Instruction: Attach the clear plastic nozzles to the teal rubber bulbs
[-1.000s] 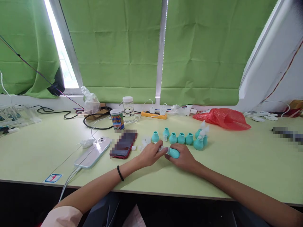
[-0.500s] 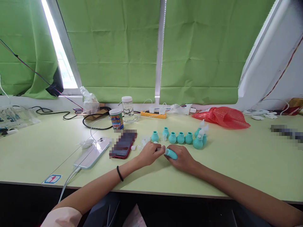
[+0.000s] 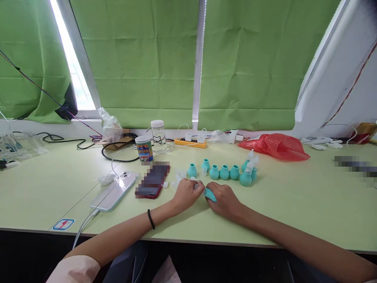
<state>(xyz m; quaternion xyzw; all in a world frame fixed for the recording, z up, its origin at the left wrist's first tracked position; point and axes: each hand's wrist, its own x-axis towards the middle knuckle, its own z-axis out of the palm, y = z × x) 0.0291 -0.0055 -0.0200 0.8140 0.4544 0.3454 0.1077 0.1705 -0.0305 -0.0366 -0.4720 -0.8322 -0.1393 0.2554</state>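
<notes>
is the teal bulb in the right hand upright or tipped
Tipped: the teal bulb lies slanted in the right hand, neck end toward the left hand, unlike the row of bulbs standing with their openings up.

Teal bulb (image 3: 210,195) in right hand (image 3: 224,199).
Left hand (image 3: 187,195), at bulb's nine o'clock, pinches clear piece (image 3: 196,186); red bag (image 3: 275,147) at two o'clock.

The pale green table (image 3: 294,204) bore a loose group of teal bulbs (image 3: 224,172), with small translucent pieces (image 3: 180,175) to their left. A white phone (image 3: 107,194) and a red-edged phone (image 3: 154,181) lay farther left; a patterned can (image 3: 144,149), lidded bottle (image 3: 158,138), yellow power strip (image 3: 193,144) and red bag (image 3: 273,147) occupied the rear.
</notes>
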